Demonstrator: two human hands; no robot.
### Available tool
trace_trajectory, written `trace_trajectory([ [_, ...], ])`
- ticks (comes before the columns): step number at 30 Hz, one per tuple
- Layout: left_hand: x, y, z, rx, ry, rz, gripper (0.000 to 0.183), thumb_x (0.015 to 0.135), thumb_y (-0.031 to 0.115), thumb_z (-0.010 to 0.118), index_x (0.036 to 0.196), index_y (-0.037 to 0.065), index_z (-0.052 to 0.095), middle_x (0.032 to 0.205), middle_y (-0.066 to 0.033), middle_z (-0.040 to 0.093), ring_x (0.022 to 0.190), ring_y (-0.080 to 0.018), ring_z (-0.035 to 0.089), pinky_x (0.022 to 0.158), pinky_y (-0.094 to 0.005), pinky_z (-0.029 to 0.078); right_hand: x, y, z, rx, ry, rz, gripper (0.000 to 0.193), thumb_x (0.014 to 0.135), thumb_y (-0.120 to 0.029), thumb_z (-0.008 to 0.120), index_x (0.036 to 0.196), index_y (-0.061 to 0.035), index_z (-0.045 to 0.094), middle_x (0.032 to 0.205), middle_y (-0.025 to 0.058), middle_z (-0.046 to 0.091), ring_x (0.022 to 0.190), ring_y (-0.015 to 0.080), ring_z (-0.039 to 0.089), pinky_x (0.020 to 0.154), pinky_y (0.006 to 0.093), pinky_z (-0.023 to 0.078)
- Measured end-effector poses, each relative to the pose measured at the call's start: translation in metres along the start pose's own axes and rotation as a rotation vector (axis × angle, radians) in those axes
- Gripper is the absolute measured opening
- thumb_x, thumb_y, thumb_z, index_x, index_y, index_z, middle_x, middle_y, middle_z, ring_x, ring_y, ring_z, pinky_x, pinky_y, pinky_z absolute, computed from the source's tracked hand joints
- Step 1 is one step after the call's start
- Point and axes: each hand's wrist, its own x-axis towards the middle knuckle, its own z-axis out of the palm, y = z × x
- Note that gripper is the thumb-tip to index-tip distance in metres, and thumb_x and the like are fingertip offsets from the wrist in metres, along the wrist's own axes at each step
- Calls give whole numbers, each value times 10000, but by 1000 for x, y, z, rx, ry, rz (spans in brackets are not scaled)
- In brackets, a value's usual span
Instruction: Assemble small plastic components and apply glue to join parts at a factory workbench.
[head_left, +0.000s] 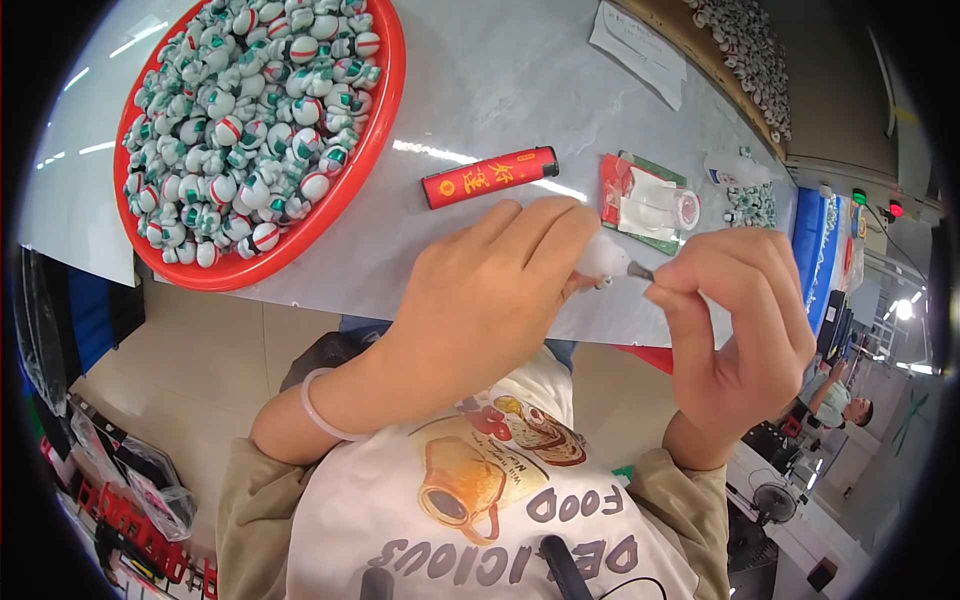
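Hundreds of small white round beads with red and green markings fill the round red plastic tray (385, 110), which sits on the pale grey counter (500, 80) well up and to the left of both hands. Nearer, just above the left hand, lies a red rectangular lighter with a black end (490, 177), apart from the knuckles. The left hand (480, 300) is curled nearly shut, its fingers wrapped over a small white rounded piece (605, 257) whose tip pokes out toward the right; a pale translucent bangle (318, 408) rings that wrist. The right hand (745, 320) is pinched closed, thumb against forefinger, on a thin dark metal stub (641, 271) that meets the tip of the white piece between the two hands. Above the right hand rests a red and white packet on a green card (648, 203), and further up and right a white squeeze bottle (735, 170) and a second heap of similar beads (745, 45) along the counter's far edge. Judging by the heaped tray and the single piece in hand, this looks like one item among very many; which heap is finished work and which is waiting cannot be told
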Motion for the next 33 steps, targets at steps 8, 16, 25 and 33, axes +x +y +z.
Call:
trace_trajectory([
  [8,5,14,-11,-244,-7,223,372,650,92,704,977,17,542,880,-120,600,756,-307,557,648,-373,449,-8,6,-34,275,-8,8,278,549,-86,749,732,7,561,684,119,580,627,222,523,581,318,393],
  [16,-1,24,-7,-153,-81,263,444,609,163,719,977,28,511,731,-79,513,586,-231,518,555,-315,430,-12,15,-52,110,-32,-147,270,554,-145,736,732,-6,588,689,101,584,616,220,524,555,306,386],
  [25,-7,29,3,10,-26,237,394,667,158,667,995,24,493,759,-57,500,550,-167,506,442,-252,403,-24,14,-41,14,32,-53,219,583,-128,705,676,21,576,631,90,554,597,207,501,573,301,377],
  [33,-1,25,13,208,-5,278,307,701,137,629,960,39,498,687,-31,416,540,-145,471,431,-252,396,-36,16,-38,20,-37,167,207,647,-93,700,729,37,561,703,96,551,678,208,496,648,297,381],
])
